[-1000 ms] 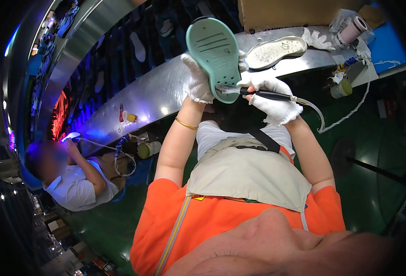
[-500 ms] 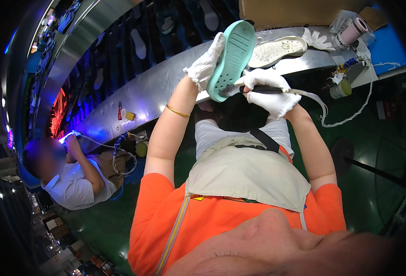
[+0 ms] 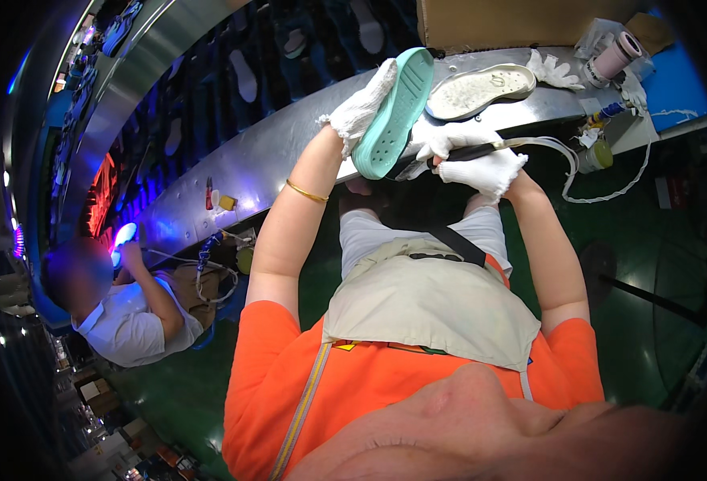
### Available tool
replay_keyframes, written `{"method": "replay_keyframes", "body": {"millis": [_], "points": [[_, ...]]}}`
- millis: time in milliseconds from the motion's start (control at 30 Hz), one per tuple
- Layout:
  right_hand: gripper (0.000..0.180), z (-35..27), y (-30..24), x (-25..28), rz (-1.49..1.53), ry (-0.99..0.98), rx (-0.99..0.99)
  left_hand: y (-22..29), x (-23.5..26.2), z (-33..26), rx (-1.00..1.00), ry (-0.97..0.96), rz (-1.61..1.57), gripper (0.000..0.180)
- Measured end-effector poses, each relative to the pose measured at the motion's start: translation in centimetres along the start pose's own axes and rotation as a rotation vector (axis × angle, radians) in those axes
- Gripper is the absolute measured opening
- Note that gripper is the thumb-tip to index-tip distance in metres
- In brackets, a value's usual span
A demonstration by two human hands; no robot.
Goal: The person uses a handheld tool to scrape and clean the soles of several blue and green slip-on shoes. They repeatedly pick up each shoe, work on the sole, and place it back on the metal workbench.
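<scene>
My left hand [image 3: 363, 107], in a white knit glove, grips a mint-green shoe sole [image 3: 393, 114] by its edge and holds it tilted on its side above my lap. My right hand [image 3: 475, 160], also gloved, is closed around a black pen-like tool [image 3: 470, 151] whose tip meets the lower end of the sole. A pale hose [image 3: 558, 152] runs from the tool toward the bench. A second, off-white sole [image 3: 479, 90] lies flat on the metal bench [image 3: 289, 152] just beyond my hands.
A cardboard box [image 3: 522, 20] stands at the back of the bench. A roll of tape [image 3: 614, 56], a spare glove [image 3: 554, 72] and a small pot [image 3: 590, 156] sit at the right. Another person [image 3: 121, 309] works at lower left beside a conveyor carrying soles [image 3: 245, 76].
The green sole has turned from facing me flat to standing on its edge, and it has moved right and up. My right hand with the tool followed to its lower end.
</scene>
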State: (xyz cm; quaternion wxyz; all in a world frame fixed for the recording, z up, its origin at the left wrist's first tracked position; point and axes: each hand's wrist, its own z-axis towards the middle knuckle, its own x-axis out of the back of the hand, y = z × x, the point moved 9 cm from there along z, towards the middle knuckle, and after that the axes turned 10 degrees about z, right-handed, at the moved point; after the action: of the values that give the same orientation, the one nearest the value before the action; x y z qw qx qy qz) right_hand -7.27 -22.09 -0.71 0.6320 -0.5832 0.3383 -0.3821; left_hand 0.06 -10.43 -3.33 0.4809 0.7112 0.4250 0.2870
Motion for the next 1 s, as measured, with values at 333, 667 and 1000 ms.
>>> {"method": "replay_keyframes", "body": {"millis": [333,667,1000], "points": [[0.011,0.3,-1.2,1.0,-0.199,-0.044,-0.057,0.2,1.1,-0.4,-0.09,-0.006,0.001,0.073],[0.019,-1.1,-1.6,3.0,0.37,0.29,0.079,-2.2,2.6,-2.2,-0.087,-0.27,-0.894,0.08],[0.019,-1.7,-0.3,3.9,0.211,0.566,0.145,-4.5,-5.0,-4.0,-0.211,-0.252,-1.067,0.064]]}}
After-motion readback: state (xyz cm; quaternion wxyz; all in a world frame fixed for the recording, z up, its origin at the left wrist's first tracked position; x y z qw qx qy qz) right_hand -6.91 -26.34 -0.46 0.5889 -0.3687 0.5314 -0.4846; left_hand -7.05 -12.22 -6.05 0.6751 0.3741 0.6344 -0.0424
